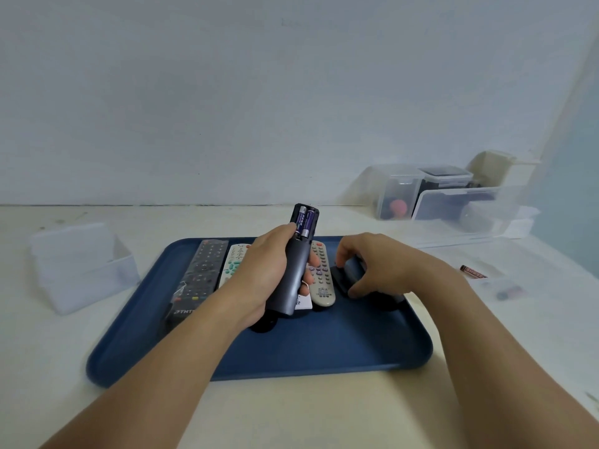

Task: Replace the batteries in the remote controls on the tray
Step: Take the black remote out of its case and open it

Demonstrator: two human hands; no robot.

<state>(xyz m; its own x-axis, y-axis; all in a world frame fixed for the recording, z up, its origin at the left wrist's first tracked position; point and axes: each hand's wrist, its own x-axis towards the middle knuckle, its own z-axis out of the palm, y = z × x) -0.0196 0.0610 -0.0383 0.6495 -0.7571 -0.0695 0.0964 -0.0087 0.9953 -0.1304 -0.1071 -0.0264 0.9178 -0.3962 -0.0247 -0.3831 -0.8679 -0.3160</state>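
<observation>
My left hand (265, 273) grips a dark grey remote (293, 270) back side up, tilted above the blue tray (324, 351). Its battery bay is uncovered and holds two purple batteries (304, 223). My right hand (379, 264) rests on the tray's right part with its fingers closed around a black battery cover (345, 275). On the tray lie a black remote (201, 277), a white remote with teal buttons (233, 262) and a beige remote (321, 277), partly hidden by my left hand.
A clear plastic box (81, 264) stands left of the tray. Clear storage containers (447, 196) sit at the back right against the wall. A loose battery (473, 272) and small bits lie on the table right of the tray.
</observation>
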